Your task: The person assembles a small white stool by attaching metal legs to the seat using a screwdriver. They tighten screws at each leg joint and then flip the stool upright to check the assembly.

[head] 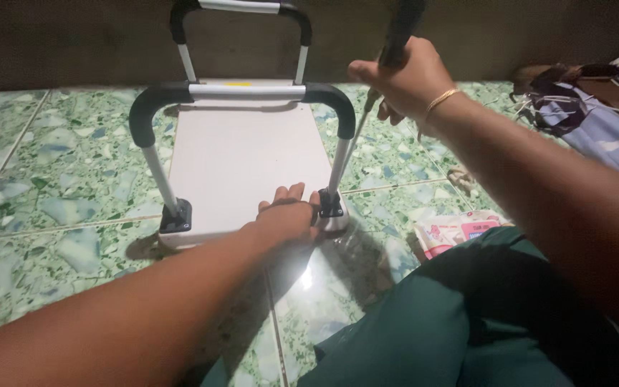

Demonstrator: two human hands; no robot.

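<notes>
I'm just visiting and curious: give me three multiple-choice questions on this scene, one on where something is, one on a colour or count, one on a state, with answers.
1. Where does the left hand rest?
A. on the white platform beside the rail's black foot
B. on the pink packet
C. on the far handle

2. How many hoop-shaped handrails stand on the platform?
A. one
B. two
C. four

3. What is the right hand doing?
A. lying open on the floor
B. gripping a long screwdriver
C. holding a cloth

Answers: 1 A, the fingers lie flat on the board by the foot. 2 B, a near handrail and a far one. 3 B, the fingers close around its dark grip.
</notes>
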